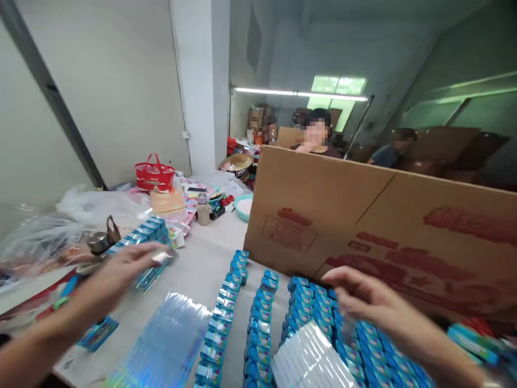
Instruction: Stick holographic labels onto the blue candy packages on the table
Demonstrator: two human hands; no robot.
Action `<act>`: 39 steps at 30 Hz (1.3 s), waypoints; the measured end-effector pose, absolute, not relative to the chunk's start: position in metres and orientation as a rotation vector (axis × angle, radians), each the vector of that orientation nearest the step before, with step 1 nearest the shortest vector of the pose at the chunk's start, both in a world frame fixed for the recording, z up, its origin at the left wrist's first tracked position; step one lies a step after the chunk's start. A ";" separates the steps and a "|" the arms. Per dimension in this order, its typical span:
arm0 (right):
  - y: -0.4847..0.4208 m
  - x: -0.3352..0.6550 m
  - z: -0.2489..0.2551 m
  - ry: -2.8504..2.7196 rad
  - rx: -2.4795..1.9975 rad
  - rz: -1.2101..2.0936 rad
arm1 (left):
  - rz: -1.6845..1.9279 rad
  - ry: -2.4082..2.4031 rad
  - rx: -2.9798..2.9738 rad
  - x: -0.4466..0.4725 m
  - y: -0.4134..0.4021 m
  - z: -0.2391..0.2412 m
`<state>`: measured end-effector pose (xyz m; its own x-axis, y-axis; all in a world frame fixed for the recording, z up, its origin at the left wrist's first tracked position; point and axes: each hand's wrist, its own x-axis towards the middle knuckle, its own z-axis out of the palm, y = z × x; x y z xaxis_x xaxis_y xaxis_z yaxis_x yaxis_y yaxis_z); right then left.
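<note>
My left hand (135, 260), smeared by motion, is over the left of the table. Its fingers are closed on a small shiny clear piece (163, 256), perhaps film. Below it lies a stack of shimmering clear film sheets (169, 328). My right hand (361, 293) hovers over the right-hand rows of small blue boxes (301, 302), fingers curled inward; a blurred, see-through patch shows under them, and I cannot make out what it is. Two single rows of blue boxes (258, 339) stand in the middle. A white sheet with parallel strips (313, 358) lies across some boxes.
A large cardboard box (307, 188) walls off the far right side. At the left are more blue boxes (151, 229), a metal-lidded cup (98, 242), plastic bags (100, 205), a red basket (154, 175) and a bottle (203, 210). Two people are beyond the cardboard.
</note>
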<state>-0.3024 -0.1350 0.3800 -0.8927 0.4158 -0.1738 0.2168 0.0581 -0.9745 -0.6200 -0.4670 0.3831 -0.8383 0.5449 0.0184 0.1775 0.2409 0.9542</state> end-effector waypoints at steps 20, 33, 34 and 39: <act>-0.237 -0.438 0.264 -1.319 -0.268 2.447 | 1.460 2.089 1.249 -0.572 -0.331 0.352; -0.231 -0.476 0.237 -1.418 -0.517 2.203 | 1.428 2.087 1.211 -0.614 -0.310 0.315; -0.229 -0.480 0.233 -1.438 -0.529 2.201 | 1.421 2.094 1.194 -0.619 -0.308 0.308; -0.211 -0.507 0.193 -1.633 -0.657 2.117 | 1.378 2.143 1.165 -0.650 -0.307 0.255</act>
<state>-0.5067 -0.2112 0.1932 -0.8157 0.5641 -0.1284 -0.0191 -0.2481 -0.9685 -0.6504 -0.3074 0.2549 -0.6065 0.7822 0.1423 0.4542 0.1940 0.8695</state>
